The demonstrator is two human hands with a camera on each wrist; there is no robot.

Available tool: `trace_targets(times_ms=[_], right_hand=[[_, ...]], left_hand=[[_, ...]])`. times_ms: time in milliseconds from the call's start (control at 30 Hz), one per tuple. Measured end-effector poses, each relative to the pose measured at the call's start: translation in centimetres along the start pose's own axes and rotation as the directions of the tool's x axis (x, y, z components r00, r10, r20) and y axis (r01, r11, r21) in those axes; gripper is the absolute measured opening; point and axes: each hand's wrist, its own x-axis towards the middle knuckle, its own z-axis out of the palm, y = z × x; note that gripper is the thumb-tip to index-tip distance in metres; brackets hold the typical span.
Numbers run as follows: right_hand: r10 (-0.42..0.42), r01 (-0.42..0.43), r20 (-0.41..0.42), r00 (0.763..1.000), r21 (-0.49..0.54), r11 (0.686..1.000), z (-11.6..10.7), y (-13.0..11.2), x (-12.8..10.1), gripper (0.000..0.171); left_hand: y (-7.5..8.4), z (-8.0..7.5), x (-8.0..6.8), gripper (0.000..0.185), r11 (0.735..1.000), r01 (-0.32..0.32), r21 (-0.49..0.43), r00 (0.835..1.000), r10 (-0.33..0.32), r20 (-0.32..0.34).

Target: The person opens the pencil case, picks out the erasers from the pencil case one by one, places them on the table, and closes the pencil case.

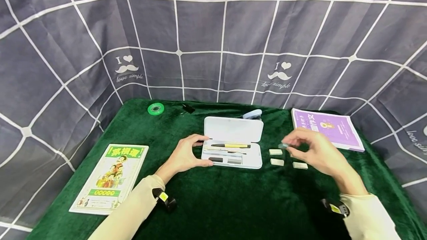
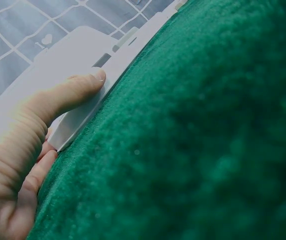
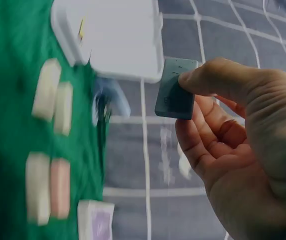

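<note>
A white pencil case point(image 1: 254, 156) stands with its lid point(image 1: 233, 129) raised, near the middle of the green cloth. My left hand point(image 1: 183, 154) grips its left end, thumb over the front edge and fingers behind. Inside lie a yellow-and-black pen point(image 1: 235, 145), a black block point(image 1: 215, 159) and a grey block point(image 1: 234, 161). To the right, my right hand point(image 1: 317, 151) pinches a small blue-grey eraser point(image 3: 170, 97) between thumb and fingers, above the cloth. Below that hand are several small pale blocks point(image 1: 277, 162); one, a pink block point(image 3: 60, 187), shows in the right wrist view.
A light blue stapler-like tool point(image 1: 252, 114) lies behind the lid. At the back left are a green tape roll point(image 1: 150, 109) and a small black clip point(image 1: 188, 108). A purple book point(image 1: 348, 132) lies right, a green-and-white book point(image 1: 135, 158) left.
</note>
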Motion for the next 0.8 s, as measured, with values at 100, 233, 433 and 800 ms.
trace_targets(times_ms=[100, 233, 433, 800], right_hand=[[0.053, -0.053, -0.003, 0.999, -0.005, 0.999, -0.9, 0.7, -2.4, 0.041], [0.08, -0.08, 0.002, 0.997, 0.007, 0.997, -0.8, 2.3, -5.4, 0.04], [0.048, -0.051, 0.049, 0.998, 0.07, 0.996, 0.5, 6.5, -8.6, 0.034], [0.122, -0.118, 0.12, 0.985, -0.039, 0.992, 0.7, 3.1, -8.7, 0.041]], left_hand=[[0.0, 0.0, 0.0, 0.084, 1.0, 0.003, 0.002, 1.0, -0.003, 0.006], [0.1, -0.1, -0.1, 0.085, 1.0, 0.009, 0.002, 1.0, -0.009, 0.01], [0.2, -0.1, -0.2, 0.086, 1.0, 0.029, 0.002, 1.0, -0.029, 0.003], [0.1, 0.0, -0.1, 0.085, 1.0, 0.014, -0.008, 1.0, -0.014, 0.005]])
